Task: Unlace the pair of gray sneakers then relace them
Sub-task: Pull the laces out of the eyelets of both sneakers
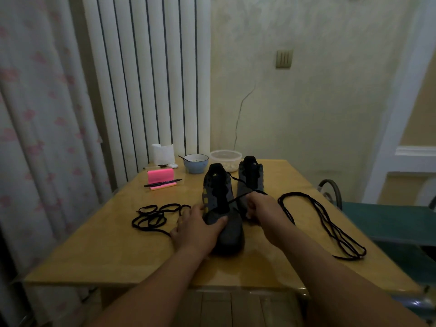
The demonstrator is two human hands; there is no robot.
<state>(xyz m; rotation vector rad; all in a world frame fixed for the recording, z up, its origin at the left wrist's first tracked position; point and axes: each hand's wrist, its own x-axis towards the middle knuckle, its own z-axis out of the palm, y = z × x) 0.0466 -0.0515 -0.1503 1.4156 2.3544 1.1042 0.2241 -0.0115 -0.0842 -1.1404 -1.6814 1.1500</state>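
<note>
Two gray sneakers stand side by side on the wooden table (122, 256), toes toward me. My left hand (197, 228) holds the toe of the left sneaker (218, 197), thumb across its top. My right hand (262, 213) pinches a black lace that runs across the left sneaker's eyelets. The right sneaker (251, 175) stands just behind my right hand. One loose black lace (155, 217) lies coiled to the left of the shoes. A long black lace (325, 223) trails in loops to the right.
At the table's back stand a blue bowl (195, 164) with a spoon, a clear plastic container (226, 159), a pink sticky-note block (161, 177) with a black pen (162, 183), and white tissue (162, 153). A radiator and a curtain are on the left; a green chair (382, 220) is on the right.
</note>
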